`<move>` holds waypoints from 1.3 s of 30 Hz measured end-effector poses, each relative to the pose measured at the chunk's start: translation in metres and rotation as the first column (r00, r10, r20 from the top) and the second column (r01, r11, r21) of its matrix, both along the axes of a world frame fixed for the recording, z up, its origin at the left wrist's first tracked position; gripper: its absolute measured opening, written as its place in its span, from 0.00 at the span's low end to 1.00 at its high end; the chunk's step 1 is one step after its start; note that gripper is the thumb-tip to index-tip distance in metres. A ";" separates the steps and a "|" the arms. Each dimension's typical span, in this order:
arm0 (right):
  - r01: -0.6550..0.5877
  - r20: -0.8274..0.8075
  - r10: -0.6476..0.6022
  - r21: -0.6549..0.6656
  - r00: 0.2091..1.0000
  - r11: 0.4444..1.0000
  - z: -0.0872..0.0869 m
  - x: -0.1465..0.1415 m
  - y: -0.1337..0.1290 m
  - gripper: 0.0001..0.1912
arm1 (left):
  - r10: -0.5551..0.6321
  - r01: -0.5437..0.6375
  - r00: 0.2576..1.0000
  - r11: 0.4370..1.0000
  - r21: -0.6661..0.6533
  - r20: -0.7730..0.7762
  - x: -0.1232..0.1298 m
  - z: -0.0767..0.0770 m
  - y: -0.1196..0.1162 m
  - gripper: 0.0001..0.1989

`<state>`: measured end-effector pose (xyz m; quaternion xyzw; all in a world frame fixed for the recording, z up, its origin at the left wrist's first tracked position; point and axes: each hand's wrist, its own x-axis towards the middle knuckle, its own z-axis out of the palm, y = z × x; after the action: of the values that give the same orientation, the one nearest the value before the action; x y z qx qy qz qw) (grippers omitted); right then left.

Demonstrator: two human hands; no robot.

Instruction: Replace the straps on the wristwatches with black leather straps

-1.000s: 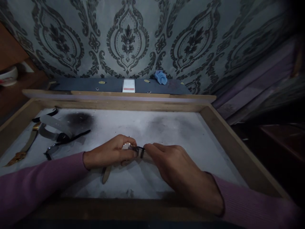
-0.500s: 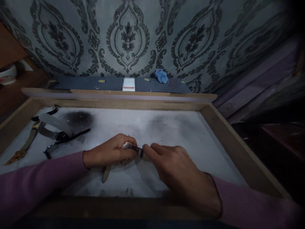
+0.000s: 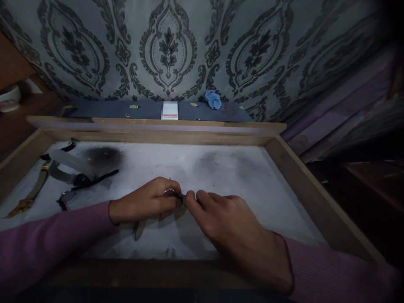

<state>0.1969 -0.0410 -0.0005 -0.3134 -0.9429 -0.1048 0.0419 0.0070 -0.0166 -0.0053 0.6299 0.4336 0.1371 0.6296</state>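
My left hand (image 3: 154, 197) is closed around a wristwatch (image 3: 169, 192) with a round silver case, near the middle of the wooden-rimmed tray. A light strap end (image 3: 139, 229) sticks out below that hand. Right beside it, my right hand (image 3: 229, 225) pinches the dark strap part at the watch's right side between thumb and fingers. The fingertips of both hands almost meet there and hide most of the strap. Several other watches lie to the left: one with a gold case (image 3: 25, 205), one with a broad grey strap (image 3: 67, 160), and one with a black strap (image 3: 67, 195).
The tray's wooden wall (image 3: 296, 193) surrounds a white, dark-smudged floor. Behind the far wall is a dark blue panel (image 3: 104, 110) with a crumpled blue cloth (image 3: 213, 99) and a white label (image 3: 169, 110). A bowl (image 3: 10, 99) stands at far left.
My right hand has come slightly left, up against the strap, covering the strap piece that showed between the hands. My left hand keeps its grip on the watch.
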 end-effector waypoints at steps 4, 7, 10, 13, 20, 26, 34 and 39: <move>-0.004 0.001 0.004 -0.030 1.000 1.000 0.003 0.000 0.001 0.14 | 0.016 -0.016 1.000 1.000 -0.010 0.004 -0.001 -0.001 0.000 0.04; 0.011 0.007 -0.010 -0.109 1.000 0.994 0.004 0.002 0.004 0.15 | 0.020 -0.019 1.000 0.999 -0.040 0.022 -0.002 -0.002 0.000 0.03; 0.037 -0.002 -0.038 -0.201 0.999 0.979 0.004 0.005 0.006 0.17 | 0.020 -0.018 0.999 0.999 -0.046 0.033 -0.002 -0.003 0.001 0.03; 0.054 -0.042 -0.067 -0.259 0.997 0.964 0.003 0.009 0.009 0.16 | 0.019 -0.018 0.999 0.999 -0.042 0.033 -0.002 -0.004 0.001 0.03; 0.094 -0.084 -0.130 -0.347 0.988 0.933 0.004 0.009 0.014 0.14 | 0.019 -0.015 0.998 0.998 -0.053 0.063 -0.004 -0.005 0.000 0.06; 0.095 -0.085 -0.135 -0.365 0.987 0.926 0.005 0.010 0.013 0.14 | 0.021 -0.017 0.998 0.998 -0.064 0.060 -0.005 -0.005 0.000 0.05; 0.062 -0.101 -0.099 -0.314 0.990 0.947 0.002 0.009 0.010 0.14 | 0.030 -0.028 0.999 0.998 -0.048 0.036 -0.003 -0.004 0.001 0.04; 0.044 -0.096 -0.072 -0.265 0.993 0.963 0.003 0.008 0.009 0.15 | 0.012 -0.012 1.000 0.999 -0.039 0.011 -0.002 -0.001 0.001 0.03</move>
<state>0.2054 -0.0322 0.0030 -0.3486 -0.9354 0.0365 0.0463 0.0054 -0.0154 -0.0063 0.6141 0.4362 0.1361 0.6434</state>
